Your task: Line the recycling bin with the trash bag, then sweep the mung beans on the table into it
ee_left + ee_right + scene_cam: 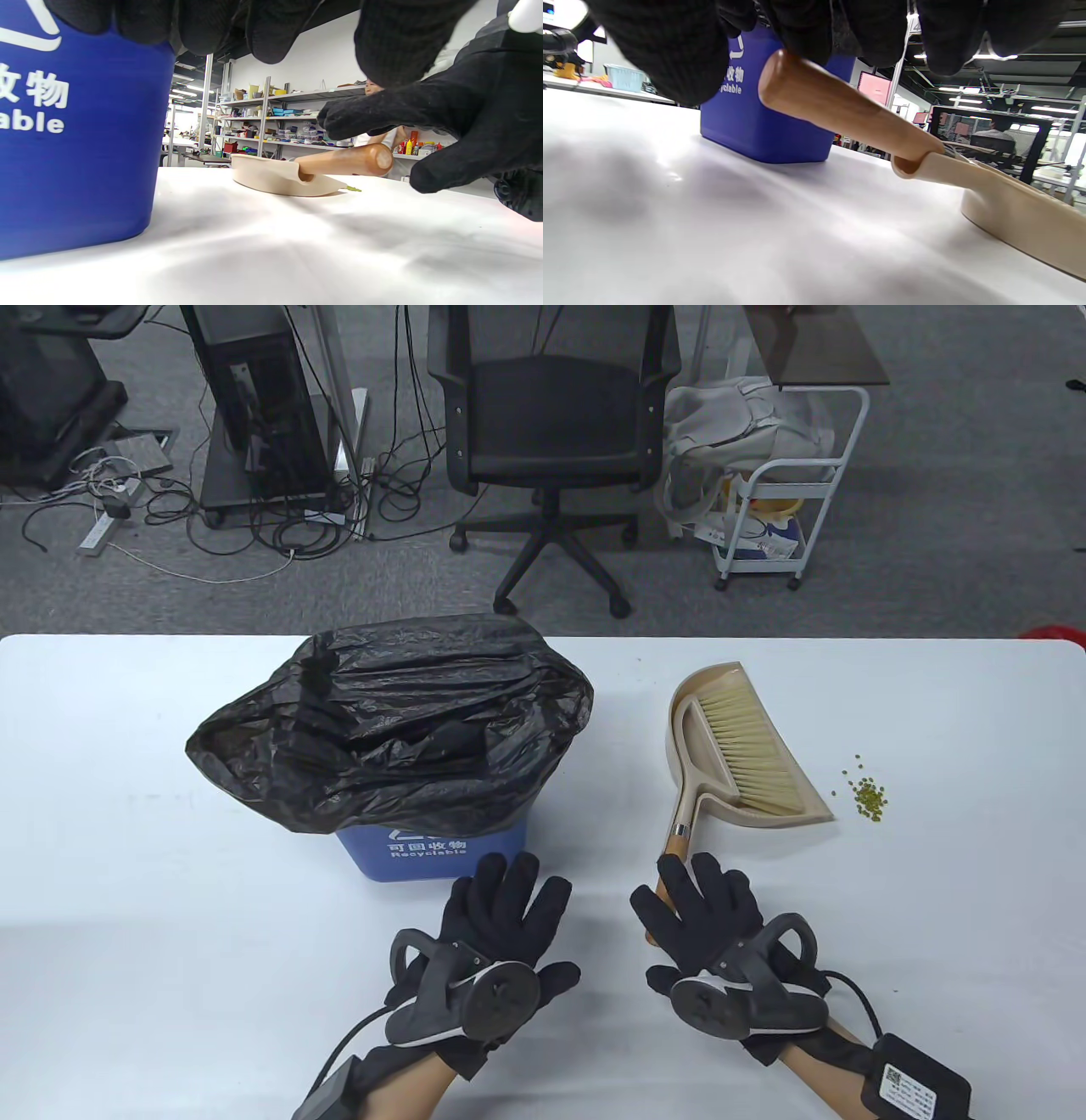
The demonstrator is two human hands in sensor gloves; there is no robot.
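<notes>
table view, catalogued outward from the person, places given against the recycling bin (433,848).

item: left hand (501,933), just in front of the bin's printed face. fingers straight and spread, holding nothing, palm down over the table (170,899).

item: right hand (704,925), in front and to the right of the bin. fingers extended over the end of the brush handle (676,848); in the right wrist view the fingers (670,51) hang above the wood, not yet wrapped round it. whether they touch it, cannot tell.

item: brush (747,751), nested in the dustpan (814,806), right of the bin. wooden handle looks rigid, smooth, likely a little slippery in a glove; best taken mid-handle with a full wrap. bristles soft, would splay under pressure. dustpan looks like thin light plastic and will probably slide unless steadied.

item: recycling bin, blue, rigid, upright.

item: trash bag (390,729), black, thin film, draped loosely over the bin's mouth and bulging past its rim; soft, crinkly, likely to slip off the rim. lining looks roughly done, not snug.

item: mung beans (867,796), small loose cluster, well right of the bin, just beyond the dustpan's lip. hard, round, apt to roll and scatter; short gentle strokes advised.
</notes>
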